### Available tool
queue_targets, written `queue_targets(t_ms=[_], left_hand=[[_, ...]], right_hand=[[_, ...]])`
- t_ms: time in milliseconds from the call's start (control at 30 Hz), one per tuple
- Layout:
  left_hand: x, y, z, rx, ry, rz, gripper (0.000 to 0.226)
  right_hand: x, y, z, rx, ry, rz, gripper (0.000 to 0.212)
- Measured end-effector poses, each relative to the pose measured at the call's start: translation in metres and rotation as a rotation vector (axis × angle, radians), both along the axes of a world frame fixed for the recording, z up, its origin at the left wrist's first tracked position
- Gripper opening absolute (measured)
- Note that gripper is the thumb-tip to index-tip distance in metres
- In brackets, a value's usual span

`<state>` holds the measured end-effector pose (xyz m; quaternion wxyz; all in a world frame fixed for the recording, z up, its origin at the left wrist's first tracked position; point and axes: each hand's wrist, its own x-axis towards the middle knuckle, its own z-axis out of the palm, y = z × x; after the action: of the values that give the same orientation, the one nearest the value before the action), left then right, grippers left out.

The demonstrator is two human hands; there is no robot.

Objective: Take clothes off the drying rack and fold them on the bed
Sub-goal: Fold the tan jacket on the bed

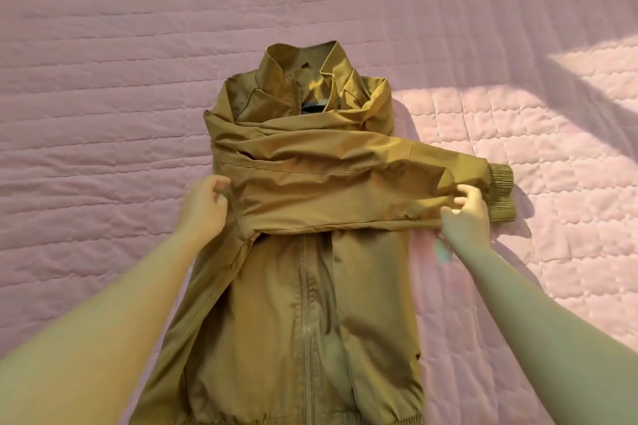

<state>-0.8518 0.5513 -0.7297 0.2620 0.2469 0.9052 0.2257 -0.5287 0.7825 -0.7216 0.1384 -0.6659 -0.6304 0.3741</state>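
- Head view, item: mustard-brown jacket (310,304) is lying front-up on the pink quilted bed (103,79), collar (300,62) pointing away from the person, hem (276,419) running to the lower edge of the picture.
- Head view, fastening: zip (303,304) is sitting closed down the lower front.
- Head view, fold in hand: one sleeve (328,190) is lying across the chest, its ribbed cuff (497,190) overhanging the jacket's right edge onto the bed. Whether the second sleeve is lying beneath it cannot be told.
- Head view, left hand (207,203): fingers are curling on the jacket's left edge at the armhole, gripping the fabric there.
- Head view, right hand (464,214): fingers are pinching the sleeve's lower edge just beside the cuff.
- Progress, as judged: this garment is already off the rack and spread out; sleeve folding is under way, and the body fold is not yet made.
- Not in view: the drying rack and any other clothes, so the remaining count cannot be told.
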Motion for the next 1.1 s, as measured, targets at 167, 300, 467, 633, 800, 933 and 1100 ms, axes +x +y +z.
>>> queue_targets(t_ms=[167,300,467,633,800,933,1100], left_hand=[[-0.043,0.037,0.007,0.065,0.187,-0.093,0.053],[-0.078,0.071,0.006,0.032,0.309,-0.371,0.081],[-0.119,0.095,-0.001,-0.297,0.425,-0.655,0.076],[-0.149,0.092,0.001,-0.393,0.673,-0.849,0.05],[-0.173,0.106,0.02,-0.305,0.524,-0.761,0.031],[-0.169,0.124,0.02,-0.279,0.336,-0.501,0.032],[-0.096,0.106,-0.01,0.105,0.487,-0.114,0.032]], right_hand=[[-0.056,-0.007,0.002,0.125,-0.07,0.353,0.035],[-0.114,-0.015,0.003,0.236,-0.025,0.537,0.027],[-0.183,-0.023,-0.009,0.287,-0.037,0.684,0.038],[-0.187,-0.011,-0.015,0.392,-0.368,0.68,0.044],[-0.14,0.011,-0.01,0.558,-0.298,0.577,0.024],[-0.124,0.025,-0.02,0.541,-0.406,0.346,0.021],[-0.137,-0.009,-0.02,0.625,-0.319,0.577,0.048]])
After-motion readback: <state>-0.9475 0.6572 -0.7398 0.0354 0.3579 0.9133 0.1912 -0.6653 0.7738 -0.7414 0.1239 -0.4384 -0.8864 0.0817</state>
